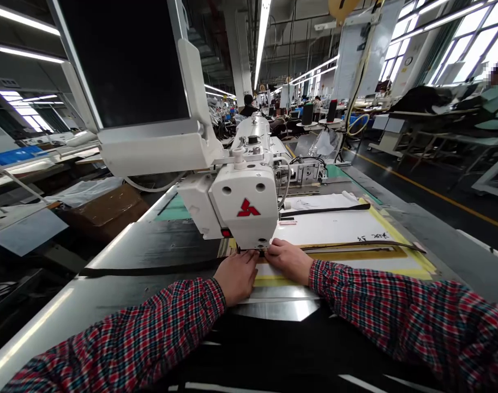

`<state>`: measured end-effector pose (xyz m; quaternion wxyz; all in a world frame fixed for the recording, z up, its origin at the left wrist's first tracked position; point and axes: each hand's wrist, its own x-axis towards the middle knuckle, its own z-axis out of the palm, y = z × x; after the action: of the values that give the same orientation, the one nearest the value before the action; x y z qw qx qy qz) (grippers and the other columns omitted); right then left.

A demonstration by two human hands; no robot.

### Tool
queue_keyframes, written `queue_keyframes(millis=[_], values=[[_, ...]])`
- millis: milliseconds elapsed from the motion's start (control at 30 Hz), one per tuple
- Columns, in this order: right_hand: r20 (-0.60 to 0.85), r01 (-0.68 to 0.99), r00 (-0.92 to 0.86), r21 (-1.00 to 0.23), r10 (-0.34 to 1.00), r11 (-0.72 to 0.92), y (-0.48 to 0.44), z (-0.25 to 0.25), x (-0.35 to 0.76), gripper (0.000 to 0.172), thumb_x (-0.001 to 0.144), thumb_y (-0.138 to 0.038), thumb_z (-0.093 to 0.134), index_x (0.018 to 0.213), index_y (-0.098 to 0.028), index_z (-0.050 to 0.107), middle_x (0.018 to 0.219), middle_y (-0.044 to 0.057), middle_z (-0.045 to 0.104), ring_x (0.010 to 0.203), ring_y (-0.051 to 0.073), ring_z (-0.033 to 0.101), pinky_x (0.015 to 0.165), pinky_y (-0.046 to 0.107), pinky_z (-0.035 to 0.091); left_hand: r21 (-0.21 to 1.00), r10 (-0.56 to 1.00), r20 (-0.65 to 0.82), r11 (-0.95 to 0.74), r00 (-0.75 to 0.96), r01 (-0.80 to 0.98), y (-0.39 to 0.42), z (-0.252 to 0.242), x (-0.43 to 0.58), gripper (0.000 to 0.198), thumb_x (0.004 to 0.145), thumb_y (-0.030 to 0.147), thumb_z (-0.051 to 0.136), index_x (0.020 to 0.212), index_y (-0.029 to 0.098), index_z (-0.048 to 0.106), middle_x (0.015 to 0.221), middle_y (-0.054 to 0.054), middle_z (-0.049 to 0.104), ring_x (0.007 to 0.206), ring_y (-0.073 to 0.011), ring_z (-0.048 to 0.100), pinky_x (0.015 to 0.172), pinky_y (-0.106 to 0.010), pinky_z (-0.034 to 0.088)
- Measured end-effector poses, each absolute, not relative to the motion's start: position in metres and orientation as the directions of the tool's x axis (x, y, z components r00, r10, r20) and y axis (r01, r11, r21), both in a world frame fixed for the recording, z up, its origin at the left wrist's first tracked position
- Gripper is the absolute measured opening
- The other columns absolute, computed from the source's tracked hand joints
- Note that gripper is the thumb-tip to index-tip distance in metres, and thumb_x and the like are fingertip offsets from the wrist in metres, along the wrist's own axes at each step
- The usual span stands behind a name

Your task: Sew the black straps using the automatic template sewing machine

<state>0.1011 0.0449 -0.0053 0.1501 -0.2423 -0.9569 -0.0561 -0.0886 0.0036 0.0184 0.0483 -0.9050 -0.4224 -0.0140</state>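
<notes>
My left hand (pixel 236 275) and my right hand (pixel 288 261) rest side by side just under the white sewing machine head (pixel 244 210) with its red logo. Both hands have fingers curled and pressed down on a narrow black strap (pixel 150 269) that runs left across the table and right along the yellow-edged white template (pixel 334 229). The fingertips sit at the needle area, partly hidden by the machine. Both sleeves are red plaid.
A large dark monitor (pixel 126 60) hangs above the machine at left. A second black strap (pixel 326 209) lies further back on the template. Cardboard and plastic (pixel 105 204) sit at left. Other workstations and a seated person (pixel 494 98) are at right, across an aisle.
</notes>
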Motion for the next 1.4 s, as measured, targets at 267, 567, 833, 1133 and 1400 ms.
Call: queue_keyframes(millis=[267, 567, 833, 1133, 1400], values=[[0.244, 0.563, -0.816, 0.136, 0.523, 0.815, 0.038, -0.003, 0.117, 0.015, 0.088, -0.01, 0.048, 0.1, -0.008, 0.058, 0.086, 0.008, 0.052, 0.082, 0.021, 0.043, 0.073, 0.033, 0.043, -0.073, 0.745, 0.131, -0.651, 0.654, 0.756, 0.001, 0.01, -0.093, 0.044, 0.092, 0.034, 0.034, 0.125, 0.006, 0.044, 0.125, -0.017, 0.05, 0.115, -0.0277, 0.046, 0.095, -0.042, 0.037], [0.208, 0.58, -0.814, 0.252, 0.542, 0.774, 0.033, -0.005, 0.125, 0.021, 0.093, -0.011, 0.038, 0.093, -0.01, 0.059, 0.089, 0.009, 0.052, 0.08, 0.022, 0.041, 0.069, 0.035, 0.04, -0.123, 0.715, 0.139, -0.674, 0.685, 0.728, 0.003, 0.007, -0.094, 0.046, 0.094, 0.034, 0.029, 0.125, 0.005, 0.046, 0.124, -0.018, 0.05, 0.115, -0.0289, 0.045, 0.1, -0.049, 0.026], [0.176, 0.546, -0.837, 0.337, 0.518, 0.767, 0.033, -0.006, 0.126, 0.014, 0.087, -0.009, 0.049, 0.087, -0.01, 0.063, 0.088, 0.01, 0.053, 0.078, 0.023, 0.041, 0.067, 0.036, 0.039, -0.119, 0.709, 0.153, -0.679, 0.689, 0.725, 0.002, 0.009, -0.095, 0.045, 0.094, 0.034, 0.029, 0.126, 0.006, 0.046, 0.125, -0.016, 0.051, 0.115, -0.0277, 0.045, 0.102, -0.049, 0.023], [0.122, 0.553, -0.827, 0.351, 0.549, 0.755, 0.029, -0.001, 0.144, 0.013, 0.086, -0.011, 0.052, 0.091, -0.01, 0.063, 0.098, 0.01, 0.054, 0.082, 0.023, 0.043, 0.071, 0.036, 0.041, -0.127, 0.704, 0.148, -0.683, 0.695, 0.719, 0.004, 0.007, -0.097, 0.044, 0.094, 0.034, 0.032, 0.126, 0.007, 0.045, 0.126, -0.017, 0.05, 0.116, -0.0284, 0.045, 0.102, -0.051, 0.022], [0.129, 0.564, -0.823, 0.309, 0.554, 0.766, 0.036, -0.006, 0.163, 0.016, 0.091, -0.012, 0.044, 0.098, -0.01, 0.059, 0.094, 0.009, 0.052, 0.082, 0.022, 0.042, 0.075, 0.035, 0.041, -0.111, 0.722, 0.13, -0.67, 0.679, 0.734, 0.004, 0.006, -0.098, 0.046, 0.094, 0.035, 0.032, 0.127, 0.006, 0.045, 0.128, -0.017, 0.048, 0.117, -0.0282, 0.044, 0.103, -0.051, 0.019]])
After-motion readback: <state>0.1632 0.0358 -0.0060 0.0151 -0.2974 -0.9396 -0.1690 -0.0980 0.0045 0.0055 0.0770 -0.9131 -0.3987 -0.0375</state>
